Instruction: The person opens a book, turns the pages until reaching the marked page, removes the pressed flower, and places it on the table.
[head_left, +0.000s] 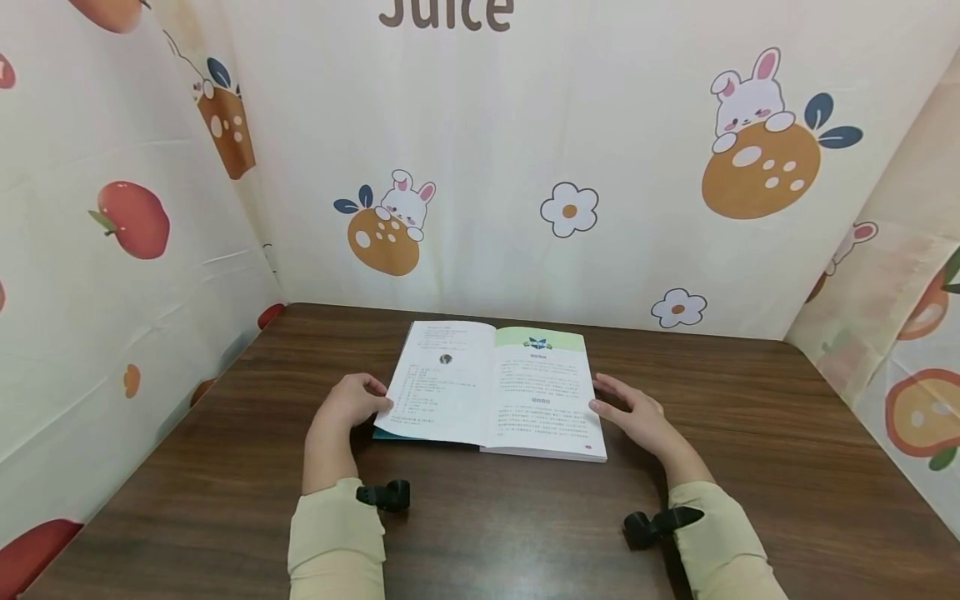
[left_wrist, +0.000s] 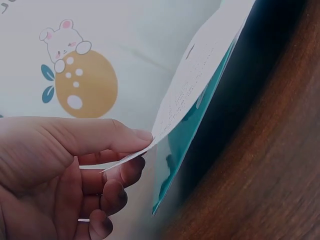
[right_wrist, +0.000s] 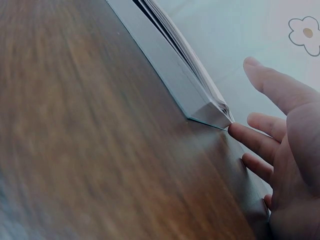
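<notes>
An open book [head_left: 540,392] lies on the table, its right page topped by a green band with a small emblem. My left hand [head_left: 351,405] is at the book's left edge. In the left wrist view the thumb and fingers of that hand [left_wrist: 75,165] pinch a white page [left_wrist: 185,90], lifted apart from the teal cover [left_wrist: 180,145] below. By the right edge of the book is my right hand [head_left: 633,418], its fingers spread. The right wrist view shows one fingertip of this hand [right_wrist: 290,145] at the corner of the thick page block [right_wrist: 175,75].
The brown wooden table [head_left: 525,517] runs up to a pale curtain [head_left: 495,125] printed with rabbits, fruit and flowers. More printed cloth hangs on the left and right sides. Each wrist carries a black camera mount, one on the left [head_left: 386,496] and one on the right [head_left: 652,527].
</notes>
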